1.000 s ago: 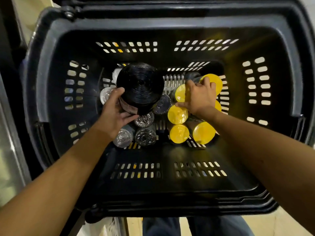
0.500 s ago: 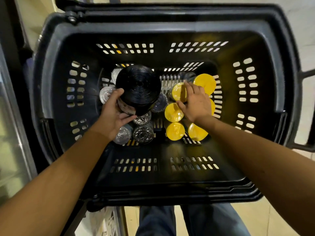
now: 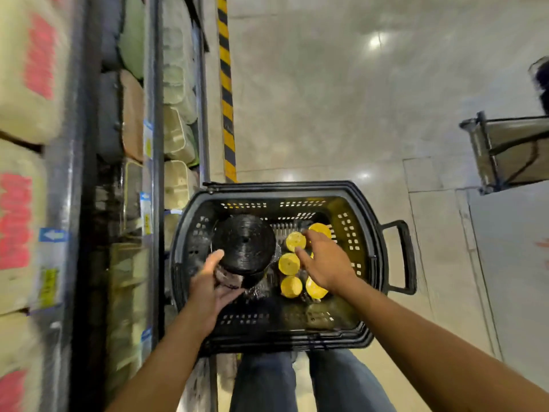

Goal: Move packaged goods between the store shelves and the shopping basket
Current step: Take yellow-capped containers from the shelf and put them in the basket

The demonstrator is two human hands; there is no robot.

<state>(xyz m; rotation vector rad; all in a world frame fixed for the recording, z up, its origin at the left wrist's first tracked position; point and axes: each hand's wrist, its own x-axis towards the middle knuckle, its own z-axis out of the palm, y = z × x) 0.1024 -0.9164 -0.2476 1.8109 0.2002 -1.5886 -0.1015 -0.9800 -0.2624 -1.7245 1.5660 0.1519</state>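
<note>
1. Lower centre: the left hand (image 3: 212,285) grips the black roll (image 3: 245,243) from its near side, thumb up the wall, fingers curled beneath.
2. The right hand (image 3: 326,263) is loose, fingers straight over the yellow-topped packs (image 3: 289,263), holding nothing.
3. The roll sits above the left half of the basket (image 3: 282,187), flat end facing the camera, long axis roughly upright.
4. Best bet, I'd say: support its base, lift straight and clear the rim before swinging to the shelves (image 3: 153,99) at frame left.

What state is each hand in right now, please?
Left hand: holding the black roll.
Right hand: open, over the yellow rolls.
</note>
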